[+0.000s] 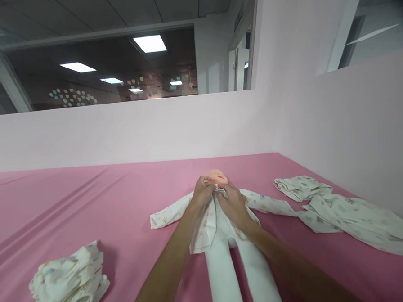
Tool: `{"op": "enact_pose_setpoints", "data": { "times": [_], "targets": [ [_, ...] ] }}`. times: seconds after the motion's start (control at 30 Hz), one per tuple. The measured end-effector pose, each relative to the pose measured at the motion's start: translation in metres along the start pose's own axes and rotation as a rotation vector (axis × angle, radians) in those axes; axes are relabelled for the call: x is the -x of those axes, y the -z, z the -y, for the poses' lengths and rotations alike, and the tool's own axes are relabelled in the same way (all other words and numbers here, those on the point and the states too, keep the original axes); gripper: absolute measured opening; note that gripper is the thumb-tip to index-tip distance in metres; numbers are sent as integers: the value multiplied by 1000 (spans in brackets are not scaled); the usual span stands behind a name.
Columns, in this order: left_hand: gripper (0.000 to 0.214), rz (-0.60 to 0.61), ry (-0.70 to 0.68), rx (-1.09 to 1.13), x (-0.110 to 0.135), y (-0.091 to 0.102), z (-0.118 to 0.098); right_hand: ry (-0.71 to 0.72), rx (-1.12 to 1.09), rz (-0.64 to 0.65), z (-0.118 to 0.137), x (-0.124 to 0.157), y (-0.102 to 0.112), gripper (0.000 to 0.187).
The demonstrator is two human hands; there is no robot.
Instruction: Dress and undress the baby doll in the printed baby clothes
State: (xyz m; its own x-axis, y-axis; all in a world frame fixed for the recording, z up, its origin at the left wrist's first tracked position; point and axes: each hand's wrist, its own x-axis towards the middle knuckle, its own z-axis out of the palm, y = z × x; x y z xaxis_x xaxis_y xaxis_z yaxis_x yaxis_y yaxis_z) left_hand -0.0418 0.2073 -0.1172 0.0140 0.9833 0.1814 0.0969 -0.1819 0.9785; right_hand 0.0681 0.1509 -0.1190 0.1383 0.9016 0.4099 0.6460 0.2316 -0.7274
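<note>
Jacket (203, 234): on the doll (219, 174) lying on the pink sheet (123, 209), sleeves (172, 211) spread, apparently leaving its front reachable.
Left hand (203, 191), right hand (231, 202): fingers pinched on the collar (217, 187), seemingly keeping both edges close.

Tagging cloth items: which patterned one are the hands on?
The patterned top lying open on the doll: left hand and right hand pinch its neckline. Neither touches the folded bundle at left or the loose cloth at right.

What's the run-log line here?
left hand: pinching shirt collar | right hand: same | doll: on back, pink sheet | shirt front: parted below collar | folded cloth: at left
</note>
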Motion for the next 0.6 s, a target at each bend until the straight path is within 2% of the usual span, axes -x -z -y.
{"op": "enact_pose_setpoints", "data": {
  "times": [0.33, 0.47, 0.6],
  "targets": [
    [28, -15, -7, -102, 5, 4, -8, 14, -68, 11, -10, -5, -2, 33],
    [25, 9, -57, -199, 10, 6, -9, 6, -53, 16, -12, -5, -3, 34],
    [9, -25, -157, -363, 16, 5, -6, 3, 22, 8, -11, -4, -3, 35]
  ]
}}
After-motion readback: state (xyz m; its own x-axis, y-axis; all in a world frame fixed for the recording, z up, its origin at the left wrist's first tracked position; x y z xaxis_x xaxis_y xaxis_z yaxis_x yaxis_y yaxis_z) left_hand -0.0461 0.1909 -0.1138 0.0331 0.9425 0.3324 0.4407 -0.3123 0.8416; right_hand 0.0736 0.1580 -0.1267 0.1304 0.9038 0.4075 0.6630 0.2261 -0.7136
